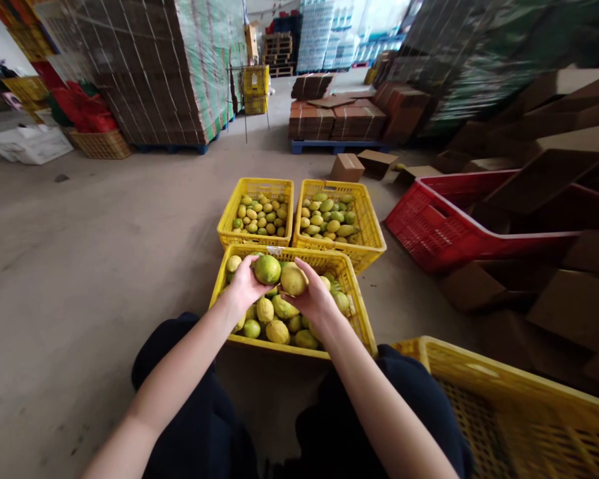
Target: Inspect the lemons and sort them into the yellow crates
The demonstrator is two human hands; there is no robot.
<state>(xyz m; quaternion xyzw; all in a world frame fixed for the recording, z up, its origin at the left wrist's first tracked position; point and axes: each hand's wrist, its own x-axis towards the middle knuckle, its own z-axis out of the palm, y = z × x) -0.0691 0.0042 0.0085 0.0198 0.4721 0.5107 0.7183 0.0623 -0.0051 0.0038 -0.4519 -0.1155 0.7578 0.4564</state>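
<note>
My left hand [246,285] is closed around a round green lemon [267,269]. Beside it, my right hand [315,296] grips a yellower lemon [294,279]. Both fruits are held close together above the nearest yellow crate [299,350], between my knees. Inside that crate lie several loose lemons [278,331], yellow to green, some with bumpy skin. My hands and forearms hide part of them.
Behind stand two more yellow crates, the left one [220,229] with small yellowish fruits and the right one [377,233] with greener ones. A red crate [414,229] with cardboard boxes is at right. Another yellow crate [519,379] sits by my right knee. Flattened cartons [312,123] lie on a blue pallet.
</note>
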